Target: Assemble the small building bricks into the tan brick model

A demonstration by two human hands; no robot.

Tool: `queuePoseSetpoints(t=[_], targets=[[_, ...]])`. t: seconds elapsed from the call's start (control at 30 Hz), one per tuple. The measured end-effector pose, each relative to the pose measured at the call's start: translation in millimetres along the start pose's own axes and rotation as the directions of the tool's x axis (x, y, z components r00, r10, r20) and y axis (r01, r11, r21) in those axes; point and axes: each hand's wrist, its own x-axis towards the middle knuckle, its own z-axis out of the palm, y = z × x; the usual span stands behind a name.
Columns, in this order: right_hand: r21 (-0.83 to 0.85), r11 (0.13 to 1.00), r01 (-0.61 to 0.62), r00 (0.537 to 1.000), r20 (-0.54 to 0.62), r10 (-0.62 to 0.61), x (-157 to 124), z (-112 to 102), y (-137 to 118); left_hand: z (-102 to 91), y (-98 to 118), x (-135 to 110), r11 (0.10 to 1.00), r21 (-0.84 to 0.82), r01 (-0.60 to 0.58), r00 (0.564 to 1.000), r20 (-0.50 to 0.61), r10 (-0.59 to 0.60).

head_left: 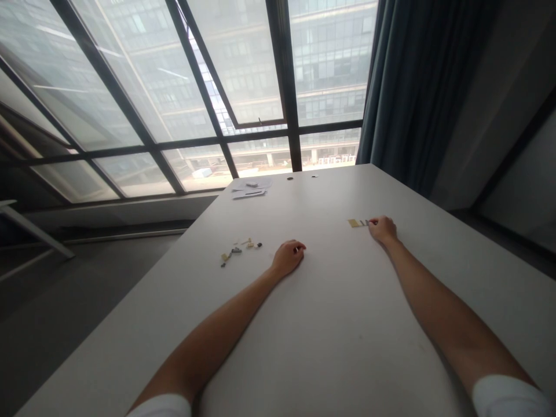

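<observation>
My right hand [383,230] is at the right of the white table [330,307], thumb and fingers pinched at the end of a short row of small grey pieces [363,223]. A flat yellow piece [353,223] lies just left of that row. The fingertips hide most of what they grip, which seems to be one of the grey pieces. My left hand [288,258] rests on the tabletop near the middle, its fingers curled in, with nothing visible in them. To its left lies a loose scatter of small parts, among them a yellow piece [225,256], a dark grey piece [236,251] and a black piece [259,245].
Papers [249,194] lie at the table's far left corner, with a small object on top. A dark round spot [290,179] and a small item [314,176] are near the far edge. Beyond are large windows [247,63] and a dark blue curtain [403,98].
</observation>
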Motion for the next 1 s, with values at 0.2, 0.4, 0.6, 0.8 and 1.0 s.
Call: queuePoseSetpoints(t=[0.2, 0.4, 0.6, 0.8, 1.0], targets=[[0.012, 1.0, -0.027, 0.999, -0.022, 0.028, 1.2, 1.0, -0.1, 1.1, -0.7, 0.5, 1.0, -0.003, 0.014, 1.0, 0.0, -0.014], [0.017, 1.0, -0.017, 1.0, 0.0, 0.017, 1.1, 0.9, 0.7, 0.5, 0.4, -0.2, 1.0, -0.003, 0.006, 1.0, -0.005, -0.006], [0.017, 1.0, -0.014, 1.0, 0.007, 0.013, 0.7, 1.2, 0.6, -0.3, 1.2, -0.1, 1.0, 0.007, 0.015, 1.0, 0.008, -0.015], [0.029, 0.999, -0.021, 1.0, 0.015, 0.02, 0.1, -0.6, -0.2, 1.6, -1.6, 1.0, 1.0, 0.008, 0.01, 1.0, 0.005, -0.01], [0.03, 0.999, -0.014, 1.0, 0.016, 0.013, -1.0, -2.0, -1.0, 2.3, -2.4, 1.0, 1.0, -0.008, 0.005, 1.0, 0.002, -0.005]])
